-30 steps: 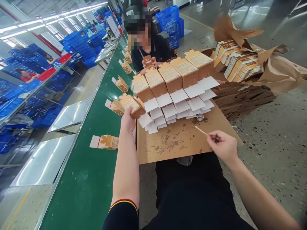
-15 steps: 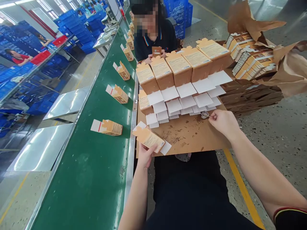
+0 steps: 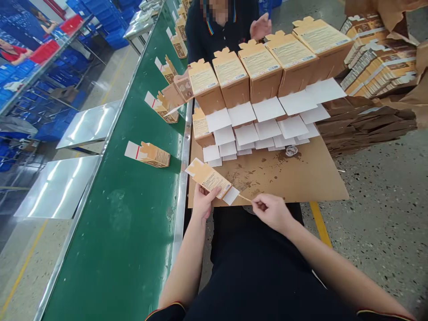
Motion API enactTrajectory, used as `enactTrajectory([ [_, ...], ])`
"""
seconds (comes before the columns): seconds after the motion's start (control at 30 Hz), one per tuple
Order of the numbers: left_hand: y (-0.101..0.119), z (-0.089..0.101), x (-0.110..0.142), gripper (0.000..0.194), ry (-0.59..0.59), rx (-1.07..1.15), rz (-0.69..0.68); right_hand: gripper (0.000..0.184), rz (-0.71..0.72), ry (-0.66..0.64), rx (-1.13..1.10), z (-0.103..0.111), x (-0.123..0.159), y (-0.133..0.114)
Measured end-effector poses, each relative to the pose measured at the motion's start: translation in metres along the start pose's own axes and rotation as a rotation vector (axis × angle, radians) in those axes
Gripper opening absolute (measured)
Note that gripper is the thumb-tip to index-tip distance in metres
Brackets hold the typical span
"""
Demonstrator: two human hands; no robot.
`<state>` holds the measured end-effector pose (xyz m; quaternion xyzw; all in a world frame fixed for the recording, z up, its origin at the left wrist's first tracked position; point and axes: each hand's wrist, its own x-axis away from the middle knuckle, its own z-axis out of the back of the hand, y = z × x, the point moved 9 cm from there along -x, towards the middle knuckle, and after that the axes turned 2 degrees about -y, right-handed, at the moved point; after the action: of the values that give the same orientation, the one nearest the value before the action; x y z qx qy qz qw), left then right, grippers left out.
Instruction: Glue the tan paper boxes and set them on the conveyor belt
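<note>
My left hand [image 3: 202, 201] grips a tan carton [image 3: 210, 179] with a white flap, held at the near edge of a brown cardboard board [image 3: 307, 176] on my lap. My right hand [image 3: 271, 210] pinches a thin wooden stick [image 3: 244, 197] whose tip reaches the carton's white flap. A small clear dish [image 3: 291, 150] sits on the stained board beyond my right hand. Rows of upright tan cartons [image 3: 262, 67] with white flaps hanging open stand at the board's far side.
A green conveyor belt [image 3: 130, 223] runs along my left with several cartons lying on it, the nearest carton [image 3: 149, 154] close by. A person in a dark shirt [image 3: 203, 31] sits across, handling a carton. Flat carton stacks [image 3: 377, 67] on brown paper lie at right. Blue crates stand behind.
My right hand has drawn back from the clear dish with the stick and brought its tip to the carton's flap. My left hand keeps the carton near me; earlier it took it from the stack.
</note>
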<state>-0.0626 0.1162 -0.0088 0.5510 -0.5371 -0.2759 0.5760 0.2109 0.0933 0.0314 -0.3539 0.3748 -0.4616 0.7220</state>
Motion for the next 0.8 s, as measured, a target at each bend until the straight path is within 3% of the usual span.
enactTrajectory([
  [0.1, 0.001, 0.0, 0.0, 0.074, -0.013, -0.009, -0.016, 0.024, 0.028, -0.049, 0.009, -0.037, 0.006, -0.004],
  [0.23, 0.0, 0.001, 0.001, 0.075, -0.005, -0.022, -0.034, 0.026, 0.085, -0.086, 0.081, -0.048, 0.006, -0.001],
  [0.37, -0.001, 0.004, 0.001, 0.076, 0.003, -0.029, -0.046, 0.026, 0.085, -0.048, 0.123, -0.035, 0.004, 0.006],
  [0.47, -0.001, 0.003, 0.004, 0.08, -0.014, -0.078, -0.073, 0.021, 0.037, 0.06, 0.083, -0.015, 0.002, 0.013],
  [0.6, -0.003, -0.002, 0.014, 0.084, -0.01, -0.257, -0.185, 0.018, -0.045, 0.168, 0.012, 0.009, 0.005, 0.02],
  [0.8, -0.013, -0.001, 0.029, 0.08, 0.045, -0.492, -0.386, 0.018, -0.12, 0.215, 0.0, 0.029, 0.019, 0.027],
])
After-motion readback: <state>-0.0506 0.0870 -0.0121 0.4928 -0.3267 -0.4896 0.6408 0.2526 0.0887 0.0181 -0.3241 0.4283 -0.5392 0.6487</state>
